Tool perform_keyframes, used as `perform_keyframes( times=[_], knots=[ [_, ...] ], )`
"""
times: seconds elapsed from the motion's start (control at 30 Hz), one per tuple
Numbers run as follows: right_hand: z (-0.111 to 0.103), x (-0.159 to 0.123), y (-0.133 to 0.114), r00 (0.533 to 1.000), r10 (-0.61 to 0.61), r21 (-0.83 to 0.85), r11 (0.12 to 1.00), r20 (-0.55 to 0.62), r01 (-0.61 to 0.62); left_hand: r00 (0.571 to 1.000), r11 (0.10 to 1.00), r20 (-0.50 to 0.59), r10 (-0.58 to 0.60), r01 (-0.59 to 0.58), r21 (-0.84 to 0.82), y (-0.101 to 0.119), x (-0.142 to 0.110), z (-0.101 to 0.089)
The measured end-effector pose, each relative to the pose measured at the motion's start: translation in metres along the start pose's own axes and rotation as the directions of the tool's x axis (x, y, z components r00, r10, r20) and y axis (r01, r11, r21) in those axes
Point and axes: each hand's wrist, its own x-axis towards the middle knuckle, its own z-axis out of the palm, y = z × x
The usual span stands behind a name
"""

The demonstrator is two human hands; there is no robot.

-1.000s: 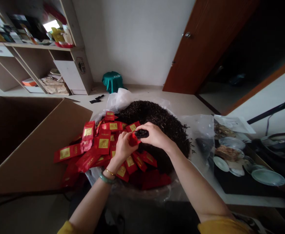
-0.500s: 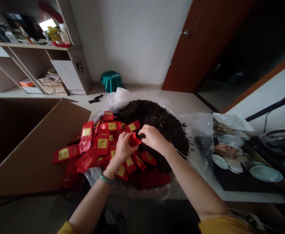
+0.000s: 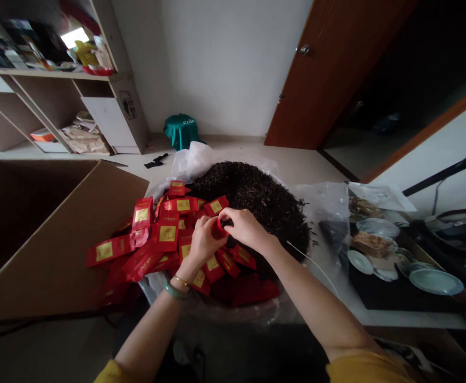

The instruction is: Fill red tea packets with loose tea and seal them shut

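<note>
My left hand [image 3: 205, 238] is closed around a small red packet [image 3: 219, 230] with its mouth held open. At that mouth, the fingers of my right hand [image 3: 241, 225] are pinched on a bit of dark tea leaves [image 3: 225, 223], partly hidden by the fingers. Beyond both hands rises a large heap of loose dark tea leaves [image 3: 252, 194] in a container lined with clear plastic [image 3: 195, 159]. Several red packets with gold labels [image 3: 168, 232] lie piled on the near left side of the heap, under and around my left hand.
An open cardboard box [image 3: 69, 239] stands at the left. To the right, a black tray [image 3: 380, 298] bears pale dishes [image 3: 436, 282] and a plastic bag. A white cord [image 3: 313, 261] runs beside my right forearm. Behind are a teal-covered stool [image 3: 182, 131], shelves [image 3: 57, 74] and a wooden door [image 3: 329, 69].
My right hand has moved slightly left, bringing the tea leaves from beside the packet to its mouth. My left hand stays nearly in place with the packet.
</note>
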Motion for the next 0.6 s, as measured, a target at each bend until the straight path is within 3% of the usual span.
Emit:
perform_keyframes(
  times=[0.17,0.37,0.5,0.6],
  knots=[
    [0.004,0.002,0.003,0.992,-0.001,-0.042,0.999,0.127,0.006,0.999,0.999,0.035,0.036,-0.037,0.016,0.0,-0.002,0.001],
    [-0.004,-0.008,0.005,0.998,-0.048,0.059,0.997,0.03,0.046,1.0,1.0,0.0,0.001,-0.001,0.013,-0.001,0.0,-0.002],
    [0.002,-0.012,-0.002,0.972,-0.059,-0.127,0.988,0.227,0.09,1.0,0.999,0.011,0.012,-0.012,0.032,-0.005,-0.001,-0.001],
    [0.014,-0.008,-0.007,0.951,-0.065,-0.174,0.977,0.301,0.122,0.999,0.999,0.022,0.045,-0.045,0.026,-0.008,-0.003,-0.001]
  ],
)
